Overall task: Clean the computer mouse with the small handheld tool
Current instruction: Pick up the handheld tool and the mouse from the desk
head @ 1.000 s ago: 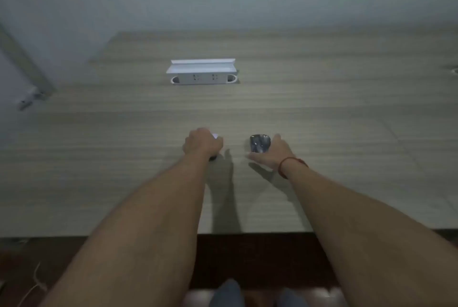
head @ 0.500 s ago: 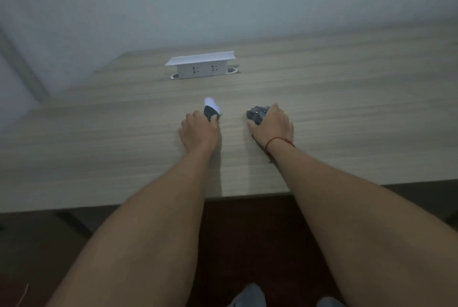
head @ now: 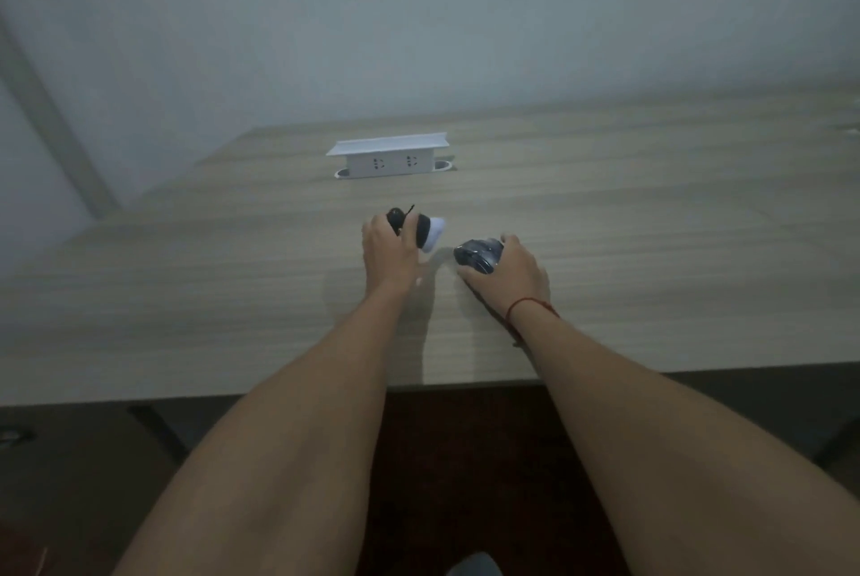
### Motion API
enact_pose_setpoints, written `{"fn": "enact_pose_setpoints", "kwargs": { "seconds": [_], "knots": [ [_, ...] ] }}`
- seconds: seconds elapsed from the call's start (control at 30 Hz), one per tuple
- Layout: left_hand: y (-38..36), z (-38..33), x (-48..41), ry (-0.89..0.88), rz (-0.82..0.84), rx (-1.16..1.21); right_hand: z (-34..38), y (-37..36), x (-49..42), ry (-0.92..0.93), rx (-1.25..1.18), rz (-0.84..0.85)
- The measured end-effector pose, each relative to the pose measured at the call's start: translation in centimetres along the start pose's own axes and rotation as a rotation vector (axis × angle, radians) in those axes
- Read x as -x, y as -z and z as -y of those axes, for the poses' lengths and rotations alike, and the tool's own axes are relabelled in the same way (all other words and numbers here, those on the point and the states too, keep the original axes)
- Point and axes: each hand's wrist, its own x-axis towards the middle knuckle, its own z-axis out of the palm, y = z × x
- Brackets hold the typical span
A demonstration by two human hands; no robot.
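A small black handheld tool with a white tip [head: 421,232] is lifted off the wooden table [head: 651,249], gripped in my left hand [head: 390,255]; its white end points right, toward the mouse. The dark glossy computer mouse [head: 477,255] is tilted up on the table, and my right hand [head: 514,274] grips it from the right side. A red string circles my right wrist. The two hands are a short gap apart.
A white pop-up socket box [head: 388,156] stands on the table behind the hands. The table's front edge [head: 279,394] runs across below my forearms, with dark floor underneath. A pale wall rises behind the table.
My left hand has raised the tool so more of its black body and white tip shows. My right hand has tilted the mouse up toward the left. The view shifted upward.
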Motion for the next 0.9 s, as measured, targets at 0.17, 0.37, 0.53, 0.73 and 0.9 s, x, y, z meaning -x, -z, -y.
{"fn": "enact_pose_setpoints", "kwargs": {
  "seconds": [0.17,0.37,0.53,0.73,0.9],
  "knots": [
    [-1.5,-1.7,0.0,-0.086,0.054,0.039,0.1,-0.2,0.1,0.033,-0.031,0.021],
    [-1.6,-0.8,-0.3,-0.062,0.159,-0.112,-0.1,-0.1,-0.2,0.082,0.002,0.026],
    [-0.7,-0.7,-0.8,-0.079,0.135,-0.082,-0.1,-0.4,-0.3,0.110,0.019,0.061],
    [-0.3,0.5,1.2,-0.021,0.093,-0.093,-0.1,-0.7,0.0,0.131,-0.001,0.079],
    [0.4,-0.4,1.7,-0.088,0.058,-0.021,-0.1,-1.0,0.4,0.141,0.050,0.082]
  ]
}}
